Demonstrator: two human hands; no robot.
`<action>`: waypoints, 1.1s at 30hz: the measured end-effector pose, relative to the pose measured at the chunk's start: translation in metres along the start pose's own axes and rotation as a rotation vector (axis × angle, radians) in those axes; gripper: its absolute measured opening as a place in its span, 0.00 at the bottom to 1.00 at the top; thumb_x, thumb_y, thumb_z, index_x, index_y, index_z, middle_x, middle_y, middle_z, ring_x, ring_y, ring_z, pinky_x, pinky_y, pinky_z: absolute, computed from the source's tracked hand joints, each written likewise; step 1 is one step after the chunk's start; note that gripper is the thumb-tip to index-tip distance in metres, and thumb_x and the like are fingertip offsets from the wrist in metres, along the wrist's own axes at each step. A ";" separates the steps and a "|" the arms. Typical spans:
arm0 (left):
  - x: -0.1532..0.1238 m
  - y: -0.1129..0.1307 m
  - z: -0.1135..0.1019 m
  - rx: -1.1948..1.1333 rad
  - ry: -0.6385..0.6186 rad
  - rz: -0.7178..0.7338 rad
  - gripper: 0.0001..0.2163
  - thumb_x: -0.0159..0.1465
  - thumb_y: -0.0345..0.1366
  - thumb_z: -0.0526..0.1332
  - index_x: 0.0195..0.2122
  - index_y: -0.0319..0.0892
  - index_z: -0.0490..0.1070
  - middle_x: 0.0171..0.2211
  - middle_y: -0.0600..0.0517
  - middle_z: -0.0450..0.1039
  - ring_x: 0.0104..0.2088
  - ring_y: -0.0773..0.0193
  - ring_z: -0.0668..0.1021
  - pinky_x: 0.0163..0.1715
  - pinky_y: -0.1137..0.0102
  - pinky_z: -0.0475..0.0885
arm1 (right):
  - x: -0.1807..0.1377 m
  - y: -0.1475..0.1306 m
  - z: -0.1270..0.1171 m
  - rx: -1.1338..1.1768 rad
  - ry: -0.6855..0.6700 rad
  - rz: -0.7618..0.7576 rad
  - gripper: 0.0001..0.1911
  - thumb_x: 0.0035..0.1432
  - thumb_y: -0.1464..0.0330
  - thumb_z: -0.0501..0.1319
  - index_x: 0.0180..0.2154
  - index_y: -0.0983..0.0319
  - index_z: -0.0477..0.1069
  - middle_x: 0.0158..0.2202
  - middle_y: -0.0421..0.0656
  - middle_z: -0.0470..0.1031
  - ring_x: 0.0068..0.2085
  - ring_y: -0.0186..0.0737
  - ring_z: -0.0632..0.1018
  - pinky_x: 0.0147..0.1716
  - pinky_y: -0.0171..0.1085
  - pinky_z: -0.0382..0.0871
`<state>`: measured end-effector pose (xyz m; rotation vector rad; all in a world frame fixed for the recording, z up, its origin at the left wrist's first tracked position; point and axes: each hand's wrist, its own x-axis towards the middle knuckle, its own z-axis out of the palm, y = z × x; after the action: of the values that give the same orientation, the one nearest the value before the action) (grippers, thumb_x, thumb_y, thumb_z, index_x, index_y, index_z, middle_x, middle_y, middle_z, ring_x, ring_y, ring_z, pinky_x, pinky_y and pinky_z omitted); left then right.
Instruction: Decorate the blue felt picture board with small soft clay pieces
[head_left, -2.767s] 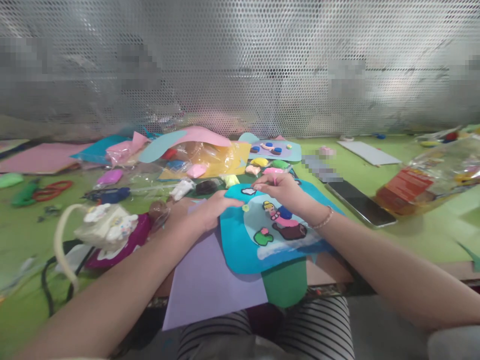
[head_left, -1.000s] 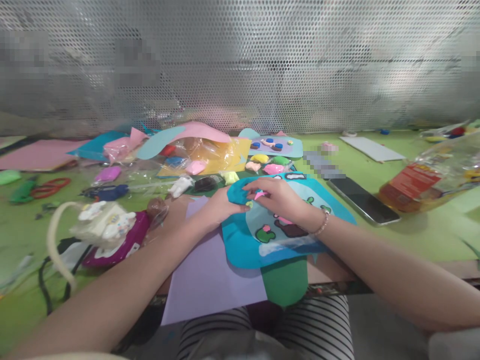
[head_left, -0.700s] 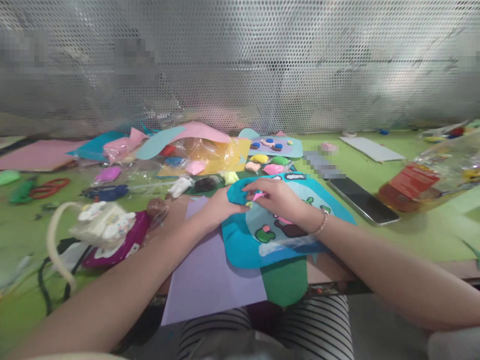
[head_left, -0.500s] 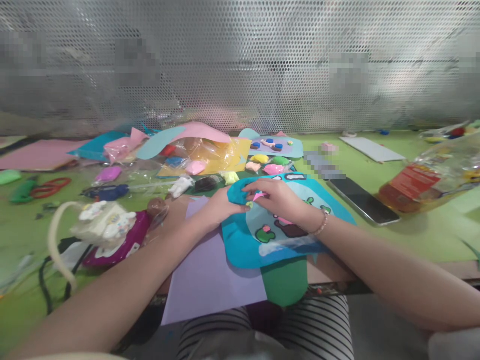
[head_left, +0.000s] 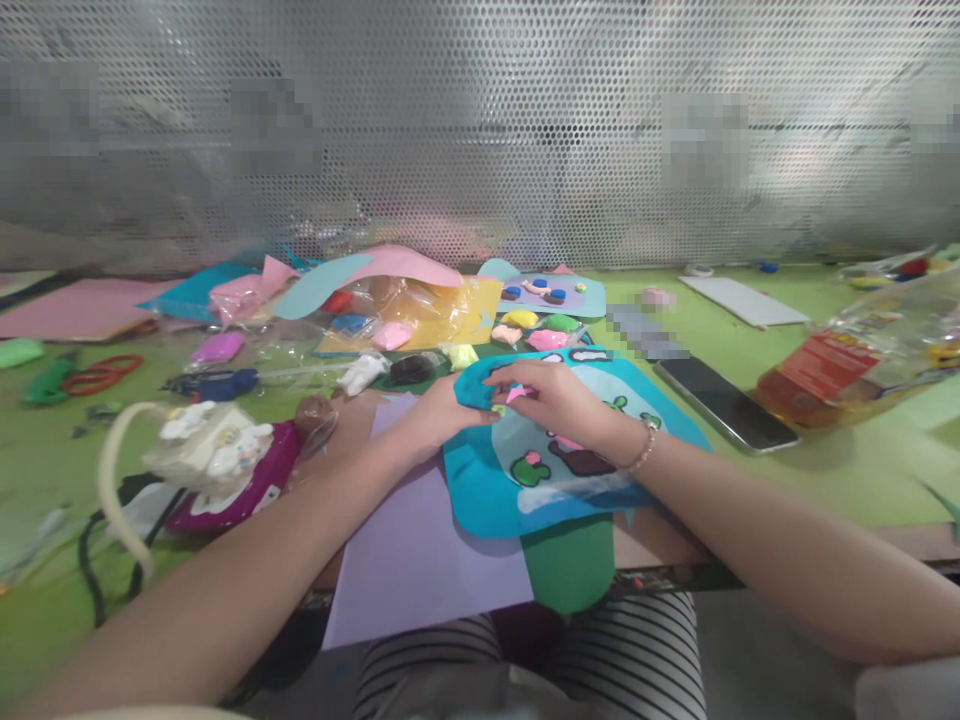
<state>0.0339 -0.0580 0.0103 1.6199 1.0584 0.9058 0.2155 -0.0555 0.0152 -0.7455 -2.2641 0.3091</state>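
Note:
A blue paper sheet (head_left: pixel 480 490) with clay figures stuck on a pale blue panel lies before me, over a lilac sheet (head_left: pixel 420 560) and a green piece (head_left: pixel 574 565). My left hand (head_left: pixel 435 410) grips the sheet's left upper edge, fingers closed on it. My right hand (head_left: pixel 559 395) rests over the panel's top, fingertips pinched on a small pink tool (head_left: pixel 516 393) near a tiny yellow-green clay bit (head_left: pixel 499 408). A green clay plant (head_left: pixel 529 468) and a brown clay shape (head_left: pixel 589 462) show below my right wrist.
Clay lumps (head_left: pixel 536 330) in several colours, plastic bags (head_left: pixel 405 310) and coloured papers lie behind. A phone (head_left: pixel 724 400) sits right, an orange packet (head_left: pixel 847 370) beyond it. Left are a pouch with a white charm (head_left: pixel 217 455), red scissors (head_left: pixel 97 375). A perforated metal screen (head_left: pixel 480 130) stands behind.
Since 2.8 s ago the blue sheet has shifted and its left edge curled up under my left hand; my right hand moved down over the figure. Over the last second, almost nothing moved.

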 end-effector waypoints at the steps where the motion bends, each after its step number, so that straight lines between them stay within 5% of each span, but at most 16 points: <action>1: 0.000 0.000 0.000 0.000 0.001 -0.002 0.18 0.43 0.29 0.68 0.38 0.40 0.74 0.40 0.51 0.76 0.43 0.54 0.74 0.45 0.63 0.67 | 0.000 0.000 0.000 -0.001 0.001 0.003 0.16 0.52 0.78 0.55 0.42 0.61 0.73 0.40 0.42 0.76 0.41 0.38 0.76 0.41 0.38 0.71; 19: 0.001 -0.003 -0.001 0.016 -0.011 -0.026 0.19 0.44 0.30 0.68 0.39 0.40 0.74 0.40 0.51 0.76 0.43 0.55 0.74 0.45 0.63 0.67 | 0.001 0.001 0.001 0.023 0.007 0.051 0.14 0.52 0.77 0.56 0.41 0.62 0.73 0.40 0.43 0.76 0.41 0.37 0.76 0.39 0.36 0.70; 33: -0.001 -0.005 0.000 -0.196 -0.032 -0.057 0.22 0.43 0.31 0.70 0.43 0.41 0.74 0.43 0.49 0.75 0.44 0.54 0.74 0.46 0.61 0.67 | 0.002 -0.001 -0.001 0.009 0.017 0.066 0.08 0.54 0.76 0.57 0.35 0.62 0.73 0.37 0.42 0.76 0.39 0.37 0.76 0.38 0.35 0.69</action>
<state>0.0325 -0.0579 0.0060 1.4306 0.9583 0.9137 0.2149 -0.0549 0.0172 -0.8166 -2.2237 0.3426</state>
